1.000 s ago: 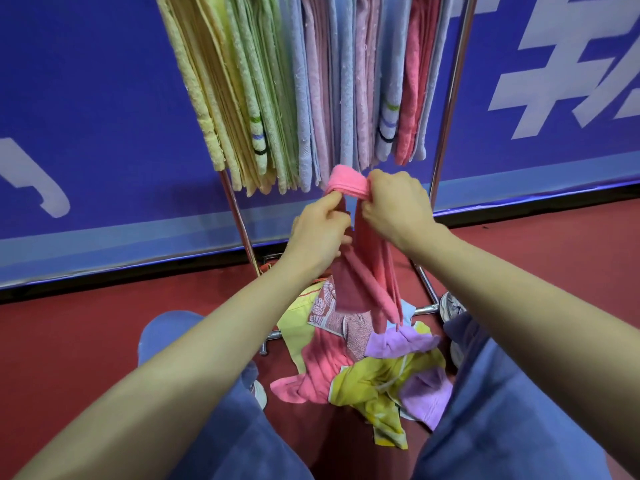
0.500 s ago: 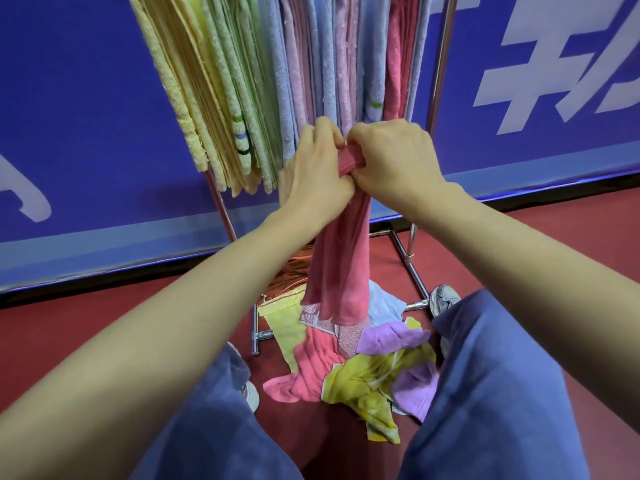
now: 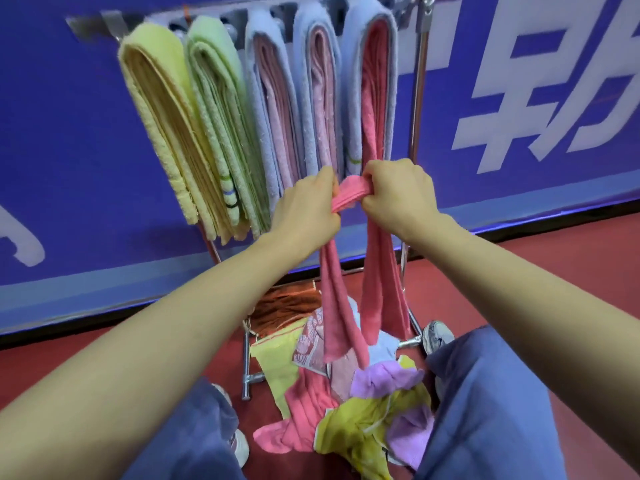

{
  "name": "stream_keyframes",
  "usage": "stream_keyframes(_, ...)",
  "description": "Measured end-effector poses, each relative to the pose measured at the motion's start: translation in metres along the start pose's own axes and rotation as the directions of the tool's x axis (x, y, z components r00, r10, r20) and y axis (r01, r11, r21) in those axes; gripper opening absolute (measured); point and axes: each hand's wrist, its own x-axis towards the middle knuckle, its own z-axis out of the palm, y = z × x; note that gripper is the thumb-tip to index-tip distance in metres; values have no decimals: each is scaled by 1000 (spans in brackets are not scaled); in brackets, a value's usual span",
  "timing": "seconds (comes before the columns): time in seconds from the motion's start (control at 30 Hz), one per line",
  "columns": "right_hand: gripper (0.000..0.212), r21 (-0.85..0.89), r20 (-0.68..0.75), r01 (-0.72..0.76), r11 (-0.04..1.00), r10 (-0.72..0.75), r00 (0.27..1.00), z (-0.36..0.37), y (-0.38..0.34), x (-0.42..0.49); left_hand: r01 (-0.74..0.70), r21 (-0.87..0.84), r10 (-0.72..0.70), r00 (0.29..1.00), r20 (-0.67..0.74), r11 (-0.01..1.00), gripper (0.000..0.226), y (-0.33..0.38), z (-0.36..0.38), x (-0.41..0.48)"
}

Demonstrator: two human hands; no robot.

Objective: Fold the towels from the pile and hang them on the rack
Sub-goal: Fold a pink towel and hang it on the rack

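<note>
Trouser knees (image 3: 491,393) at bottom. Between them, towel pile (image 3: 346,403) on the red floor (image 3: 554,271), lying over the rack's base. Above the pile: left hand (image 3: 304,213) and right hand (image 3: 398,195) close together, fingers (image 3: 377,168) curled tight on the pink towel (image 3: 349,197) at its fold, both ends hanging down to the pile. Behind: rack (image 3: 417,98) with folded hung towels (image 3: 225,116), then blue banner (image 3: 69,133).
</note>
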Motion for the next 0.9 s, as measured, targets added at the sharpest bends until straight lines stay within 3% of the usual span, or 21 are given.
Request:
stream_keyframes(0.17,28,23,-210,48,999,-42,977,-55,12,51,23,-173,-53,985,-166,985,27,48,-25,54)
stream_keyframes(0.5,26,7,-319,11,1000,-8,948,-114,78,138,44,-265,-59,997,-47,963,21,110,-48,176)
stream_keyframes(0.57,24,-8,-346,6,1000,-9,938,-121,91,159,2,-205,-20,996,-86,979,22,120,-54,199)
stream_keyframes(0.73,22,-13,-357,-13,1000,7,934,-131,111,208,-63,195,105,972,-210,979,29,133,-80,253)
stream_keyframes(0.9,21,-51,-355,18,999,-35,934,-127,122,240,6,207,49,964,-263,978,33,124,-85,284)
